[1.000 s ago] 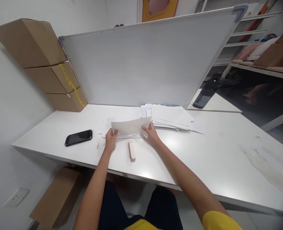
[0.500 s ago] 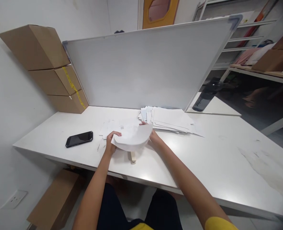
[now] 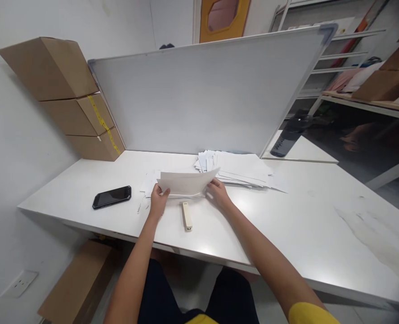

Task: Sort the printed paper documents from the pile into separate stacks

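Observation:
White paper sheets (image 3: 186, 183) are held up between my two hands, tilted and slightly curved, with their lower edge near the table. My left hand (image 3: 159, 199) grips the left edge, thumb in front. The right edge is pinched by my right hand (image 3: 217, 192). Just in front of the sheets, a slim cream stapler (image 3: 186, 217) lies on the white table (image 3: 273, 229). Behind them rests an untidy stack of paper (image 3: 241, 167); more loose sheets (image 3: 148, 182) lie flat to the left, partly hidden by the held ones.
A black phone (image 3: 112, 197) lies on the left. Cardboard boxes (image 3: 69, 67) are stacked at the back left, beside a whiteboard (image 3: 202, 94) along the table's far edge. A dark bottle (image 3: 289, 137) stands at the back right. Small paper scraps (image 3: 140, 206) lie left of my left hand.
The sheets have gone from bowed, curving toward me, to flatter and more upright. My right hand has come round to the front of their right edge. The stapler now shows fully.

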The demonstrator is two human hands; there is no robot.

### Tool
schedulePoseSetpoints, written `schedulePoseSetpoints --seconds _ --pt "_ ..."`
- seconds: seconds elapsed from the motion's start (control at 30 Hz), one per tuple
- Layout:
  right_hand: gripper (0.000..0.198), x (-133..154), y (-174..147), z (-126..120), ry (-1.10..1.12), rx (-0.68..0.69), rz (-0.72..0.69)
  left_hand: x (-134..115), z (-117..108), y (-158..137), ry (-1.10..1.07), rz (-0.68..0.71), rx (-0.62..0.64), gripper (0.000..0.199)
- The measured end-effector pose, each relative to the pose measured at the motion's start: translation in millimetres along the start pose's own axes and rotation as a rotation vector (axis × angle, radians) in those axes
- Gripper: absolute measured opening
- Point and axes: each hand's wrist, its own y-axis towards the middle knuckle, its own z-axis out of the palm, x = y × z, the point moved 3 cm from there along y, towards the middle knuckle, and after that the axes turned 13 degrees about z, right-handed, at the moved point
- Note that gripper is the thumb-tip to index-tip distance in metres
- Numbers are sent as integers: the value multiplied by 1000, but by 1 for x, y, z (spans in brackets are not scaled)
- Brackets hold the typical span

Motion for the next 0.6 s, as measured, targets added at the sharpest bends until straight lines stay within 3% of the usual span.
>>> schedulePoseSetpoints --seconds 0.1,0.3,0.6 --pt "8 0 0 2 13 1 19 -3 2 0 128 7 26 34" --pt "14 -7 -5 10 50 9 70 -6 0 -10 90 -3 59 41" --pt "17 -8 7 15 25 54 -37 24 -5 4 81 38 -34 40"
